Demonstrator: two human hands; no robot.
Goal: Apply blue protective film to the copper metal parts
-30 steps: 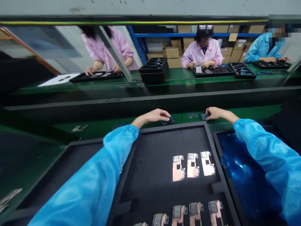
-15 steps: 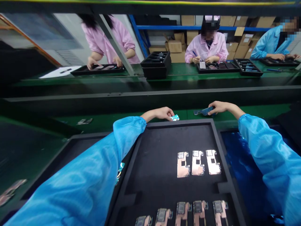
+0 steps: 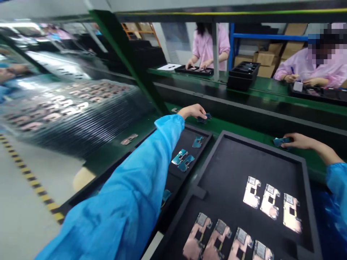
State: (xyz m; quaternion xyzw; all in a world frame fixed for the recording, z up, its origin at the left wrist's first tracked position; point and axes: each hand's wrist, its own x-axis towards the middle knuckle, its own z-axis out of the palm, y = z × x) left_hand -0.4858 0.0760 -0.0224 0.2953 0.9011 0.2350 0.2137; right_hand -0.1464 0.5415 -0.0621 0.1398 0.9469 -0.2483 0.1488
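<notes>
My left hand (image 3: 193,111) is at the green bench beyond the trays, with its fingers closed on a small dark blue part (image 3: 204,117). My right hand (image 3: 296,141) pinches a similar blue part (image 3: 280,142) above the bench, just past the far edge of a black foam tray (image 3: 217,173). That tray holds several copper-coloured circuit boards (image 3: 252,192) in rows. To its left, a second black tray (image 3: 202,135) holds several blue parts (image 3: 179,157). My left sleeve (image 3: 121,195) hides much of that tray.
A loose board (image 3: 129,139) lies on the green bench (image 3: 238,131) left of the trays. A wide stack of boards (image 3: 67,108) is on the left, above a floor with yellow-black tape (image 3: 32,180). Co-workers in pink smocks (image 3: 311,68) handle trays across the bench.
The view has swung to the left, bringing the tray of blue parts into sight. Both hands still hold small blue parts, and my right hand now appears farther right in the picture.
</notes>
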